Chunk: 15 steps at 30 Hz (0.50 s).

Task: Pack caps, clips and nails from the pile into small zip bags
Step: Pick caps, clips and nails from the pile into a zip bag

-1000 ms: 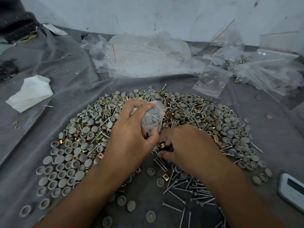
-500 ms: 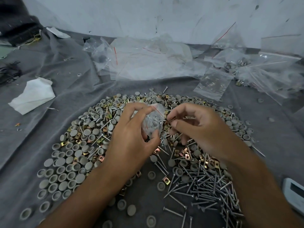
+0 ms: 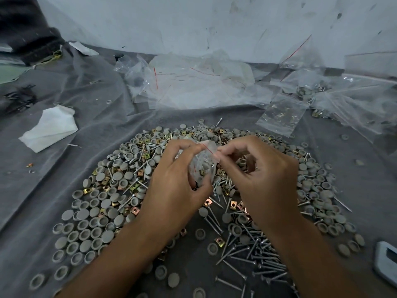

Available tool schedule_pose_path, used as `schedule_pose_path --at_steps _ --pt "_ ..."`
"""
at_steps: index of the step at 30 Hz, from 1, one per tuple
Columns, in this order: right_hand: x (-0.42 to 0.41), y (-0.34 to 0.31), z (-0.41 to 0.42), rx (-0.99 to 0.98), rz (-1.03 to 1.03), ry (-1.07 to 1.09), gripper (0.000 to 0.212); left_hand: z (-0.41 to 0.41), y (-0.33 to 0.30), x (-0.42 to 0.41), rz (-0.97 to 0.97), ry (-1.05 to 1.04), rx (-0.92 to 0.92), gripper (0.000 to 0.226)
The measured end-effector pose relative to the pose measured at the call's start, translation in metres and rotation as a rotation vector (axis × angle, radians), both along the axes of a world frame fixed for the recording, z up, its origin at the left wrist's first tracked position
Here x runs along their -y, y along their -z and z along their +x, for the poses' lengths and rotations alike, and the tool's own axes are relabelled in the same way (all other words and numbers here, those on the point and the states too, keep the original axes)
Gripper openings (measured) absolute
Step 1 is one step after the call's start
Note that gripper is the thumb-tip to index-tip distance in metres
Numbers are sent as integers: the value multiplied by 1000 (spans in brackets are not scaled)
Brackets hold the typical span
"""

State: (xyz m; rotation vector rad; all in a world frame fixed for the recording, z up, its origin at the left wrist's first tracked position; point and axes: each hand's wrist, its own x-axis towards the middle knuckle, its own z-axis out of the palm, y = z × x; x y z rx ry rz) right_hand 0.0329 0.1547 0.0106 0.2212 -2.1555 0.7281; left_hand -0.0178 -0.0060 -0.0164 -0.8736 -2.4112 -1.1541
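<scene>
A wide pile of grey round caps, brass clips and steel nails covers the grey cloth in front of me. Above its middle my left hand grips a small clear zip bag with a red seal line; nails, a cap and a brass clip show inside it. My right hand pinches the bag's top edge at its right side with thumb and forefinger. Loose nails lie thick under my right forearm.
Empty clear zip bags are heaped by the white wall, filled bags at the back right, one flat bag nearer. A white cloth lies at the left. A grey-white device sits at the right edge.
My right hand rose from the pile to the bag's mouth and now pinches its top edge. My left hand kept the bag and lifted a little.
</scene>
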Motion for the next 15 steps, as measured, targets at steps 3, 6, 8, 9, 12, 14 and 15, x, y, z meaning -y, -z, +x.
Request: schedule_pose_path --at_steps 3,6,8,9,12,14,15 --pt "1 2 -2 -35 16 -49 10 0 1 0 -2 -4 -4 49" --pt "4 5 -5 -41 78 -108 10 0 2 0 8 -3 -2 49" --pt "3 7 -6 -44 119 -121 8 0 1 0 19 -5 4 50" --pt "3 8 -6 -34 147 -109 6 -1 1 0 19 -8 1 50" --pt "4 10 -6 9 184 -31 15 -1 1 0 19 -6 -3 50" --pt "5 8 -5 14 113 -7 19 -1 0 0 20 -7 0 49" --pt "4 6 -5 26 60 8 18 0 0 0 24 -13 1 48"
